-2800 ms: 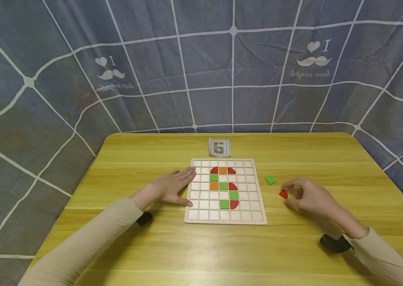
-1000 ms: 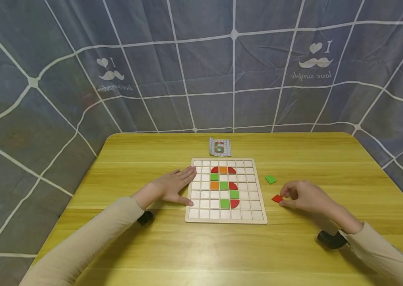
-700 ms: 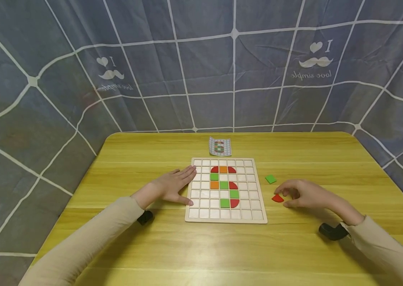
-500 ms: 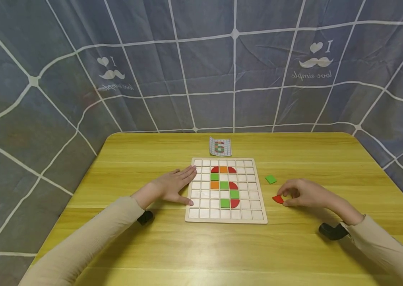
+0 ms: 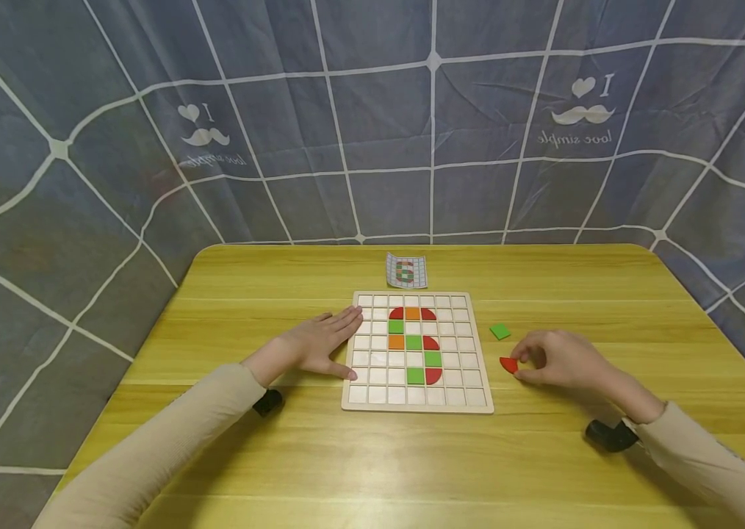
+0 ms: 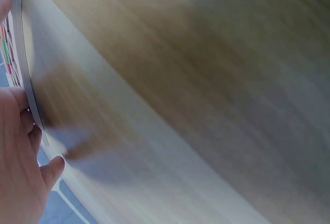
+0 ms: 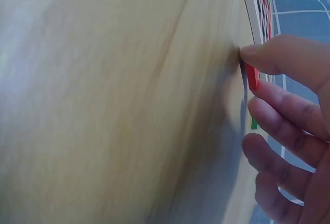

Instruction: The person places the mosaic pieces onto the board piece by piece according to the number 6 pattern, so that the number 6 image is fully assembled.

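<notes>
My right hand [image 5: 567, 360], to the right of the grid board, pinches a red quarter-circle tile [image 5: 508, 365] between thumb and fingertips. The right wrist view shows that red tile [image 7: 251, 76] edge-on, just over the tabletop. A green square tile [image 5: 500, 331] lies loose on the table beyond it. My left hand [image 5: 313, 345] rests at the left edge of the wooden grid board [image 5: 465, 397], fingers straight and thumb spread. Red quarter-circles, green squares and orange squares sit in the board's cells. In the left wrist view my left hand [image 6: 20, 167] shows only partly.
Behind the board lies a small paper card [image 5: 406, 271] printed with a coloured figure on a grid. The wooden table [image 5: 372, 470] is bordered by a grey-blue curtain [image 5: 379, 125] with white lines. Dark wrist devices [image 5: 610, 436] are worn under the sleeves.
The right hand has drifted left toward the board, and the red tile has turned between its fingers. The left hand, the board's tiles and the loose green square have stayed put.
</notes>
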Tool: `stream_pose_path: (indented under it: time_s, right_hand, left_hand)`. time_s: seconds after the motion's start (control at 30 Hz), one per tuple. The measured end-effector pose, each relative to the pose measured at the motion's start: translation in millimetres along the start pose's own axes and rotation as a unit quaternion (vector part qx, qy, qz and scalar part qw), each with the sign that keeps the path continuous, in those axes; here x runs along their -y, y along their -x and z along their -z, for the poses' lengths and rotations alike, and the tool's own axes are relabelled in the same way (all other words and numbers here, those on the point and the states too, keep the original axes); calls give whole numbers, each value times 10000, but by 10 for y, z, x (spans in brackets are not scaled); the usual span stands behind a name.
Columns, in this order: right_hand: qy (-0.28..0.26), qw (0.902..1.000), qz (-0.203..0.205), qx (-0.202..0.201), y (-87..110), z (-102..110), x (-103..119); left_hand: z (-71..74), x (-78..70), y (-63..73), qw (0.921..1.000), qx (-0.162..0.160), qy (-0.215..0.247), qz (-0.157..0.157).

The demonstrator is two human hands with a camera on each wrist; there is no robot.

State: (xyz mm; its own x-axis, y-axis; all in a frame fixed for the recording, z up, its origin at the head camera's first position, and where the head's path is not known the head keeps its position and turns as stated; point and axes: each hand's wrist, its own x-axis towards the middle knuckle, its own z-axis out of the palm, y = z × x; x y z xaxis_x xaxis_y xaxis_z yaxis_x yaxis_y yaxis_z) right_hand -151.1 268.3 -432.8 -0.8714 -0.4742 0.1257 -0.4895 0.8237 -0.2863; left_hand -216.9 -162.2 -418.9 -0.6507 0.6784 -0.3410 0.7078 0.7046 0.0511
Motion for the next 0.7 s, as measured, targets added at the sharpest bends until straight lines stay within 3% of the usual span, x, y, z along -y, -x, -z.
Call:
stream_pose_path:
  time_s: [0.33, 0.7]
  right_hand:
    - [143, 9994, -228, -202, -28, -29, 107]
    - [114, 9990, 34, -430, -103, -35, 238]
  left_hand:
    - [8, -10, -8, 10000, 44, -68, 36]
    - [5, -4, -4, 10000, 24, -70, 12]
